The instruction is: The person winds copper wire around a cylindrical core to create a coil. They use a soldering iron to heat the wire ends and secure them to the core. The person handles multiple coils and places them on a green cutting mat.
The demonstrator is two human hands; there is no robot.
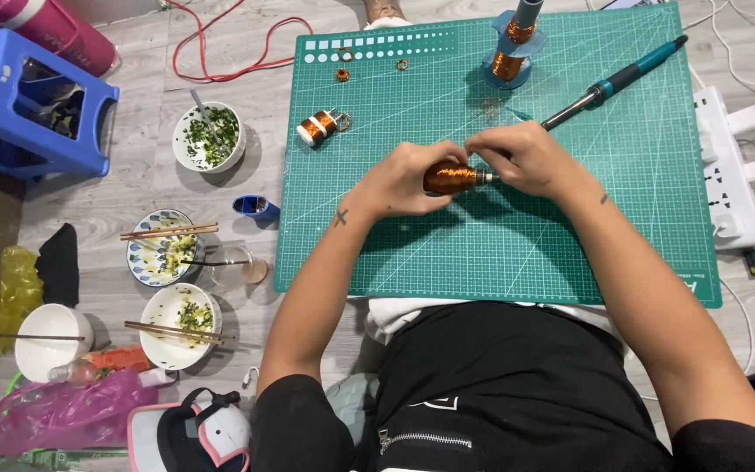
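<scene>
My left hand (402, 179) is wrapped around a spool of copper wire (452, 177) above the middle of the green cutting mat (500, 245). My right hand (522, 157) pinches the spool's grey end, fingertips touching those of the left hand. A second, smaller copper spool (318, 127) lies on its side near the mat's left edge. Small copper rings (342, 74) lie near the mat's top left.
A soldering iron (613, 83) lies on the mat's upper right, beside a blue stand with copper spools (510, 48). A white power strip (727, 175) is to the right. Bowls with chopsticks (172, 319), a blue stool (32, 105) and bags sit on the floor at left.
</scene>
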